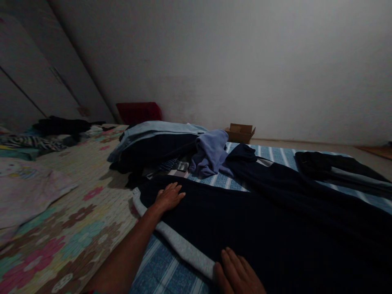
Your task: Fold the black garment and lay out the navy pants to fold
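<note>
Spread over the bed is a pair of dark navy trousers (214, 216) with a light grey band (183, 245) along the near edge. My left hand (169, 197) lies flat on the far left part of the dark cloth, fingers a little apart. At the bottom of the view my right hand (237, 272) rests on the trousers beside the grey band, its fingers stretched out; its wrist is cut off by the frame. Beyond the trousers sits a crumpled lavender garment (211, 151). A dark bunched part of cloth (243, 153) rises to its right.
A heap of clothes (159, 141) stands beyond my left hand. Folded dark clothes (343, 169) lie at the right. A floral sheet (82, 228) meets a blue striped cover (162, 265). A pink garment (27, 188), a cardboard box (240, 132) and a red object (139, 112) are farther off.
</note>
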`<state>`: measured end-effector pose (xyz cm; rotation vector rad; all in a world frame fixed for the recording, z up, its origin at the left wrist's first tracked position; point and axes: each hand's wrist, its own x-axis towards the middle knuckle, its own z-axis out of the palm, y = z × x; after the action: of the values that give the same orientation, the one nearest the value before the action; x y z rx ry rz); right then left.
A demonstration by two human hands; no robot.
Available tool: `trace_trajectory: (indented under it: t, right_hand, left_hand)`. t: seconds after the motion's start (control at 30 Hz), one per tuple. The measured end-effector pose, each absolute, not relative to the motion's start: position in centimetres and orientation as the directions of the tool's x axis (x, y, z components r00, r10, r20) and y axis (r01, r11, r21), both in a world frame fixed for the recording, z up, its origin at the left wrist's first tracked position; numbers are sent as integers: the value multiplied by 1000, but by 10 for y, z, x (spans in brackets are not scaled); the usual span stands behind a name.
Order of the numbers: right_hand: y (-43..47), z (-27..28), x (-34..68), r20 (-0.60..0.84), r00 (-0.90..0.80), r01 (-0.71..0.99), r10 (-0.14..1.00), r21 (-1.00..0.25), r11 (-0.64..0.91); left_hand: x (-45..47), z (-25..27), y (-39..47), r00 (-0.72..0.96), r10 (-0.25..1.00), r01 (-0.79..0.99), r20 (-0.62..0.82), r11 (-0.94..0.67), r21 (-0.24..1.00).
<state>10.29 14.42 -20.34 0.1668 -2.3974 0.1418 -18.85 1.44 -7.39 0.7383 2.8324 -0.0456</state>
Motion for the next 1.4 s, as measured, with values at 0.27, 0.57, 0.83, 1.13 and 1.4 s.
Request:
trace_trajectory:
  t: [0.27, 0.57, 0.83, 1.13, 1.4]
  right_hand:
    - [132, -185, 68, 802, -569, -381, -180, -64, 922]
    - [123, -207, 67, 795, -566, -355, -218, 4, 935]
    - [134, -184, 83, 632, -770, -210, -82, -130, 969]
    - [210, -152, 139, 363, -924, 46, 121, -207, 977]
    - [225, -140, 162, 445, -836, 241, 320, -227, 944]
  left_hand:
    - [-180, -76, 17, -857, 471, 474, -208, 880, 36]
    - [-173, -101, 7, -851, 523, 525, -52, 850, -44]
    - [-153, -91, 24, -840, 541, 537, 39, 839, -87]
    - [-116, -116, 28, -637, 766, 769, -85, 624, -136]
    - [-89, -100, 70, -631, 773, 775, -65, 627, -76]
